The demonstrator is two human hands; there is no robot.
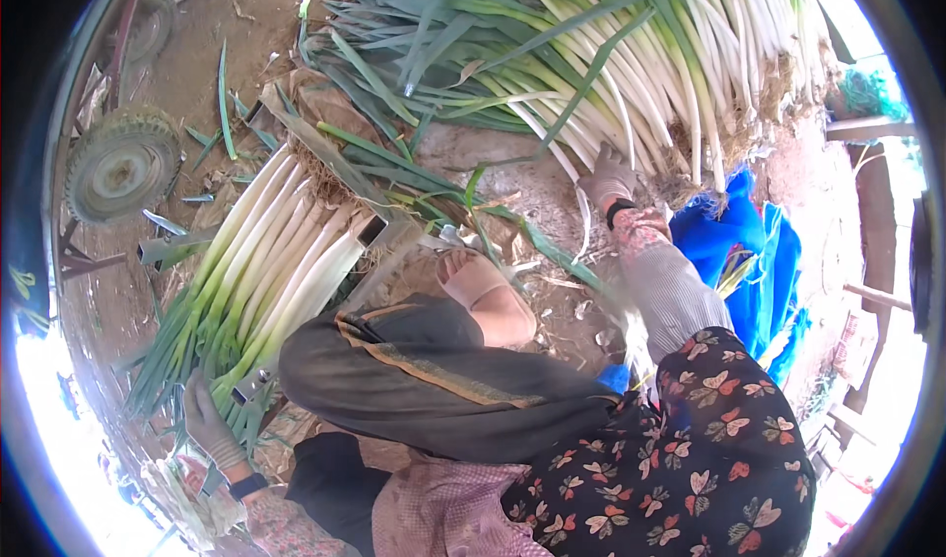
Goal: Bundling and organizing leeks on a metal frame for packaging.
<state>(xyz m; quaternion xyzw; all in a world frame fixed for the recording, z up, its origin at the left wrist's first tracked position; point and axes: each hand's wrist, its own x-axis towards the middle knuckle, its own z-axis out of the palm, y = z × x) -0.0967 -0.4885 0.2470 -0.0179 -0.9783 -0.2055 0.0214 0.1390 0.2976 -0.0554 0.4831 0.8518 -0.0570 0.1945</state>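
Observation:
My right hand [610, 179], in a pale glove with a dark band at the wrist, touches the white stalks at the near edge of a big pile of long green onions [635, 77]. Whether its fingers close on a stalk cannot be told. Lower left, my gloved left hand [208, 418] lies against the green leaves of a smaller bundle of green onions [270, 243]; its grip is unclear. That bundle rests on a metal frame [336, 165], roots towards the frame's upper bar and leaves trailing down to the left.
A bare foot [473, 280] and a bent, dark-trousered leg [443, 380] lie between bundle and pile. Blue fabric [739, 254] is right of my right arm. A rubber-tyred wheel [122, 165] stands at the left. Loose leaves [225, 106] litter the dirt floor.

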